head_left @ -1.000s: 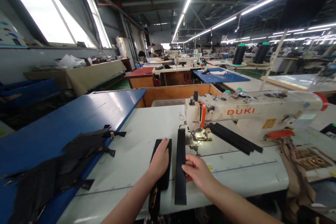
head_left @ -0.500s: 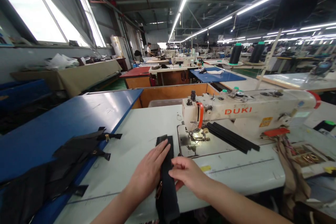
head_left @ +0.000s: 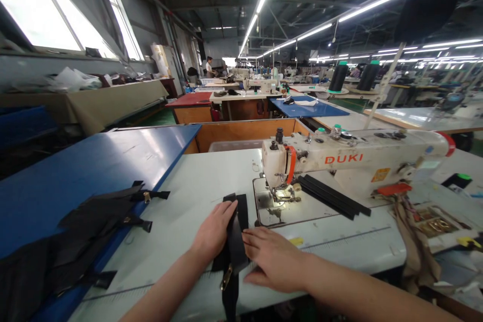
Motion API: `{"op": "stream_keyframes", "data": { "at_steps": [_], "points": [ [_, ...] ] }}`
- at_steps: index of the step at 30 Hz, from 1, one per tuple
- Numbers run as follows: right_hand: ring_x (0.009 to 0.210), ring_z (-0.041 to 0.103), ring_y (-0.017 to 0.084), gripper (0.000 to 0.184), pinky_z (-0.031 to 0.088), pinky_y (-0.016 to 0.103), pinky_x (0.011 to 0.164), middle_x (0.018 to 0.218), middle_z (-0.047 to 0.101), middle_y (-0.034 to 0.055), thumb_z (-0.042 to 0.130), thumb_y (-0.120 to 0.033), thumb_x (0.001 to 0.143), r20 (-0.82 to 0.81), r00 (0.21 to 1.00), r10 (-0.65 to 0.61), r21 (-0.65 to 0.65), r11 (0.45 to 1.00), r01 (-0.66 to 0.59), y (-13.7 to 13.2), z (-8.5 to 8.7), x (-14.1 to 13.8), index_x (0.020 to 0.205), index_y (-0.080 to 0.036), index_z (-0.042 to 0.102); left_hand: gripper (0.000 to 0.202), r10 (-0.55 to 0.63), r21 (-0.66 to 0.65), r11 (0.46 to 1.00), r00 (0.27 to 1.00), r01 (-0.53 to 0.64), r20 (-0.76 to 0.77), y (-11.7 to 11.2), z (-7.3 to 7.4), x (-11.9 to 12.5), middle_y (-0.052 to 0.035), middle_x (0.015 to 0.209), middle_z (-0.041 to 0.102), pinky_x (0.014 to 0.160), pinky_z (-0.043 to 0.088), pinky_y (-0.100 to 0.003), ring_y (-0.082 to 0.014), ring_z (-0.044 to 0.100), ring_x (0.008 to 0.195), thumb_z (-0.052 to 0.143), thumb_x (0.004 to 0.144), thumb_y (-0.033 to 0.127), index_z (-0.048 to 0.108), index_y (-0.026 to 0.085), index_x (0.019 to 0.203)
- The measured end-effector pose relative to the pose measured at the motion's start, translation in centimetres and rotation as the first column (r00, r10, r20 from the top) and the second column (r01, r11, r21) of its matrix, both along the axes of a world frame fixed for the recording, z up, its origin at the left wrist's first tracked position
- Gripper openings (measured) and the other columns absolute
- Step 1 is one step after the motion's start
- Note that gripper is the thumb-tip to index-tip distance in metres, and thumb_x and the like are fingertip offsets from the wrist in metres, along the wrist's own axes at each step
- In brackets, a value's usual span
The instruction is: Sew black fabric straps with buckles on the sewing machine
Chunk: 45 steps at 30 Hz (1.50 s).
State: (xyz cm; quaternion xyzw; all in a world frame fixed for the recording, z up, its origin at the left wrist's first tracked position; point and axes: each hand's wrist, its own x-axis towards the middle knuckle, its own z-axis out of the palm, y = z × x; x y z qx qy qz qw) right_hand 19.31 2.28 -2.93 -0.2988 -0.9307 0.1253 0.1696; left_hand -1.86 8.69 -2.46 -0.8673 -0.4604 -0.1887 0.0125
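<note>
The left grip [head_left: 214, 227] hid part of the black strip [head_left: 237, 249] and of the zippered piece [head_left: 243, 207] beneath it, whose tail [head_left: 231, 301] ran out at the bottom edge. The left edge cut off the dark fabric pile [head_left: 32, 264]; a distant person's [head_left: 209, 66] doings were too small to tell.

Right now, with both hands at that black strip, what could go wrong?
The black strip might slip out of line with the black piece beneath: the left hand rests near its far end, the right hand at its side. The gold zipper pull by its near end could snag.
</note>
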Motion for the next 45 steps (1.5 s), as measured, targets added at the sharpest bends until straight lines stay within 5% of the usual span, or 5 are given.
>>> {"op": "stream_keyframes", "data": {
  "at_steps": [4, 8, 18, 30, 45],
  "points": [
    [0.108, 0.052, 0.026, 0.032, 0.045, 0.038, 0.091, 0.117, 0.060, 0.0164, 0.047, -0.031, 0.093, 0.152, 0.988, 0.007, 0.298, 0.953, -0.053, 0.6, -0.5, -1.2, 0.111, -0.006, 0.058, 0.044, -0.052, -0.034, 0.998, 0.998, 0.051, -0.031, -0.1, -0.8, 0.0, -0.0140, 0.119, 0.061, 0.099, 0.047, -0.038, -0.0234, 0.055, 0.113, 0.037, 0.079, 0.007, 0.059, 0.008, 0.117],
    [0.101, 0.053, 0.023, 0.026, 0.045, 0.036, 0.086, 0.109, 0.062, 0.0133, 0.039, -0.020, 0.094, 0.162, 0.987, -0.010, 0.406, 0.912, -0.058, 0.7, -0.4, -1.7, 0.104, -0.009, 0.060, 0.046, -0.056, -0.038, 0.998, 0.998, 0.055, -0.031, -0.4, -1.0, -0.4, -0.0146, 0.124, 0.059, 0.101, 0.046, -0.039, -0.0235, 0.055, 0.116, 0.039, 0.077, 0.008, 0.058, 0.009, 0.119],
    [0.104, 0.053, 0.024, 0.026, 0.043, 0.037, 0.095, 0.113, 0.061, 0.0140, 0.042, -0.014, 0.091, 0.170, 0.964, -0.204, 0.416, 0.902, 0.117, 3.9, -0.2, -3.0, 0.107, -0.005, 0.062, 0.048, -0.070, -0.014, 0.997, 0.998, 0.069, -0.009, -0.8, -1.0, -0.5, -0.0166, 0.124, 0.059, 0.100, 0.046, -0.041, -0.0232, 0.056, 0.115, 0.037, 0.076, 0.008, 0.056, 0.008, 0.120],
    [0.111, 0.051, 0.023, 0.029, 0.035, 0.037, 0.106, 0.118, 0.059, 0.0128, 0.040, -0.019, 0.093, 0.148, 0.958, -0.245, 0.381, 0.908, 0.173, -1.9, -1.1, 4.5, 0.113, -0.008, 0.057, 0.047, -0.321, 0.168, 0.922, 0.931, 0.350, -0.174, -4.6, -1.7, 5.7, -0.0183, 0.130, 0.055, 0.101, 0.046, -0.038, -0.0251, 0.049, 0.124, 0.034, 0.082, 0.007, 0.052, 0.004, 0.125],
    [0.119, 0.046, 0.022, 0.030, 0.034, 0.036, 0.108, 0.122, 0.057, 0.0083, 0.042, -0.028, 0.095, 0.019, 0.974, -0.224, 0.194, 0.957, 0.217, -3.0, -1.2, 5.4, 0.118, -0.013, 0.054, 0.050, -0.309, 0.006, 0.938, 0.846, 0.346, -0.434, -4.2, 0.6, 8.3, -0.0176, 0.134, 0.051, 0.105, 0.041, -0.040, -0.0271, 0.047, 0.125, 0.036, 0.079, 0.005, 0.053, 0.002, 0.126]
  ]
}}
